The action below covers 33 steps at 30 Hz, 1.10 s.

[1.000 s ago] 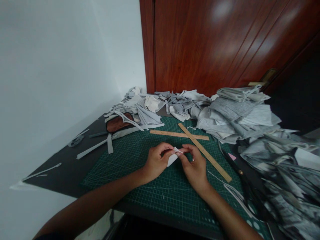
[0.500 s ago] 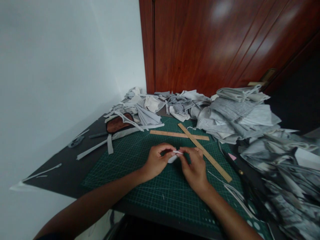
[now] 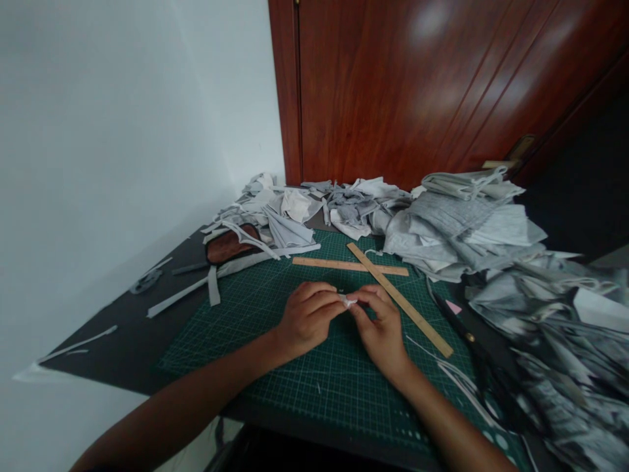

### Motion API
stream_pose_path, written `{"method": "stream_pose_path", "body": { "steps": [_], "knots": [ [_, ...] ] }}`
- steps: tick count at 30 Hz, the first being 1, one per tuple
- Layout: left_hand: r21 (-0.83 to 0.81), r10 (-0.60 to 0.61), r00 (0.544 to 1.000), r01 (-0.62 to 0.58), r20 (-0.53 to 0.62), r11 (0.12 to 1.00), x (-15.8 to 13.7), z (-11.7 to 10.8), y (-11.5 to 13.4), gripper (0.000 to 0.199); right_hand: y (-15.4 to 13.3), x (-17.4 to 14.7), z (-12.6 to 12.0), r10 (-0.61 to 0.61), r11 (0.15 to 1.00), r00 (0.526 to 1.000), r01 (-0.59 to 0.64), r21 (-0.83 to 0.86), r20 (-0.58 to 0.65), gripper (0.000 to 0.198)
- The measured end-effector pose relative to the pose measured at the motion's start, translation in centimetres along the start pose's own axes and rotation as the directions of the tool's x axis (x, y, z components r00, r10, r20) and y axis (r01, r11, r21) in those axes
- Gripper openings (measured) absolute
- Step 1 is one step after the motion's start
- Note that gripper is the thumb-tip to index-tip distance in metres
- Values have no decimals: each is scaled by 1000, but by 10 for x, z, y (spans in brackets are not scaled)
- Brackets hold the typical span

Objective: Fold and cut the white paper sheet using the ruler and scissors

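Between my two hands, above the green cutting mat (image 3: 275, 354), is a small piece of white fabric (image 3: 348, 301). My left hand (image 3: 310, 314) pinches its left side, with the fingers curled over and hiding much of it. On the other side my right hand (image 3: 379, 322) grips the fabric between thumb and fingertips. Just beyond the hands, two wooden rulers lie crossed on the mat: one ruler (image 3: 324, 263) runs sideways, the other ruler (image 3: 407, 308) slants down to the right.
Black-handled scissors (image 3: 484, 367) lie to the right, near a pink triangular piece (image 3: 453, 307) and thin white strips (image 3: 459, 380). Grey fabric is heaped (image 3: 452, 229) at the back right. A brown, dark-edged piece (image 3: 233, 244) lies among scraps (image 3: 289, 226) at the back left.
My left hand has rolled over, its fingers now closing down over the fabric. The fabric looks more bunched, and less of it hangs below the fingers.
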<state>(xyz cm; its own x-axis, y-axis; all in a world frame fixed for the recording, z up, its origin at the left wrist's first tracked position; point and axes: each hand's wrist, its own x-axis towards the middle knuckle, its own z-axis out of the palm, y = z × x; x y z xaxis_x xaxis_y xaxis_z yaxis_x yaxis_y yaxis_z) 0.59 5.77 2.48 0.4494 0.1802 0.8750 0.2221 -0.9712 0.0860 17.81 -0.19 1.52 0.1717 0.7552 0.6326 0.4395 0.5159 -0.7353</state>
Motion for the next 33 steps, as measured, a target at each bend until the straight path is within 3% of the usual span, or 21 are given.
{"method": "stream_pose_path", "body": {
  "steps": [3,5,6,8,10,13,16,19,26,29,33],
  "knots": [
    [-46,-20,1000,20,-5,999,1,-1,3,17,-1,0,-2,-5,1000,1000,5,21,10,18],
    [-153,-199,979,191,-34,970,0,2,7,18,-1,0,-3,13,998,999,-15,54,44,15],
    [-210,-324,946,310,-34,927,0,5,9,18,0,0,-3,31,997,998,-35,61,62,14],
    [-323,-557,830,532,18,783,-2,9,12,17,0,-1,0,98,993,993,-102,58,74,11],
    [-444,-717,689,678,105,586,-4,14,12,13,-1,-3,5,195,977,981,-196,85,21,6],
    [-597,-826,513,746,232,295,-5,18,9,16,-2,-5,13,361,902,932,-338,267,-38,21],
    [-684,-855,421,721,302,114,-3,20,7,27,-4,-5,17,490,781,872,-451,432,25,37],
    [-733,-866,374,680,333,12,0,19,10,32,-5,-4,18,526,726,845,-505,467,97,35],
    [-750,-834,238,601,498,-276,1,18,14,38,-7,-4,16,455,827,887,-455,331,84,24],
    [-725,-806,246,622,538,-295,2,18,14,39,-7,-4,14,448,836,889,-454,309,93,24],
    [-699,-804,277,679,527,-224,3,17,11,44,-5,-3,12,436,847,887,-462,262,153,25]
  ]
}}
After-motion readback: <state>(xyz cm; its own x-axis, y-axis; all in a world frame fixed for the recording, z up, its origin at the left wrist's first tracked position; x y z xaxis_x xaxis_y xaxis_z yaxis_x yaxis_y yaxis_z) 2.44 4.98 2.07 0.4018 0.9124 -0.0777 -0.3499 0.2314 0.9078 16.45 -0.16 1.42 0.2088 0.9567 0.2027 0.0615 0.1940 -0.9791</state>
